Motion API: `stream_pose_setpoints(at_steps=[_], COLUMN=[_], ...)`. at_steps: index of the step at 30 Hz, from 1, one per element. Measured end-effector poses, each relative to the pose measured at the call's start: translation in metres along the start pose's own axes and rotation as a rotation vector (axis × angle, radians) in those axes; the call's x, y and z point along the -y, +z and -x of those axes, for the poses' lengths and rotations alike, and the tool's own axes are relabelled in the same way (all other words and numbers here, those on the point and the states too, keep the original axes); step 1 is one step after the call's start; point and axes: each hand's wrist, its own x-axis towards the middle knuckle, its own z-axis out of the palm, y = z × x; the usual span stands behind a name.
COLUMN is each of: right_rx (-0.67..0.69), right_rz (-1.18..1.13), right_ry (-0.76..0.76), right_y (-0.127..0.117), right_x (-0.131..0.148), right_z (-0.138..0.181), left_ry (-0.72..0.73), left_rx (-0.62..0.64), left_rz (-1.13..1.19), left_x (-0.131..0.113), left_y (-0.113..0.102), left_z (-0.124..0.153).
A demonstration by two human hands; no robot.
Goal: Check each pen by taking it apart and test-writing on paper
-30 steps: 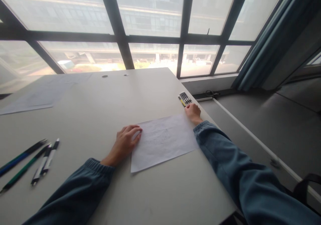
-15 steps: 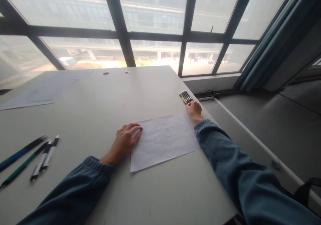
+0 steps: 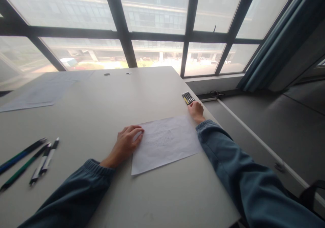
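Observation:
A white sheet of paper (image 3: 167, 143) with faint pencil-like lines lies in front of me on the table. My left hand (image 3: 129, 138) rests on its left edge, palm down with fingers loosely spread. At the table's right edge my right hand (image 3: 196, 110) is closed, its fingertips against the near ends of several slim pens (image 3: 187, 97) lying side by side. One of these has a yellow part; the others are dark with pale tips. The curled fingers hide the pens' near ends, so whether they grip one is hidden.
Several more pens (image 3: 25, 162), blue, green and black-and-white, lie at the left. Large sheets of paper (image 3: 43, 90) cover the far left of the white table (image 3: 122, 102). Beyond are windows; the table's right edge drops to a grey floor (image 3: 254, 119).
Almost nothing differs. My right hand has shifted very slightly at the pens, and my left hand stays on the paper.

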Motion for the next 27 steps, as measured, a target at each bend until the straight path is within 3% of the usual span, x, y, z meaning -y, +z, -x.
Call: stream_pose_setpoints(at_steps=[13, 27], right_rx=[0.006, 0.007], right_rz=[-0.014, -0.011], right_ry=[-0.031, 0.016], right_y=[-0.015, -0.008], right_x=[-0.023, -0.017], right_z=[0.003, -0.007], left_ry=[0.02, 0.008], left_rx=[-0.012, 0.0], left_rz=[0.02, 0.01], left_x=[0.0, -0.001], left_y=[-0.001, -0.001], left_z=[-0.001, 0.0])
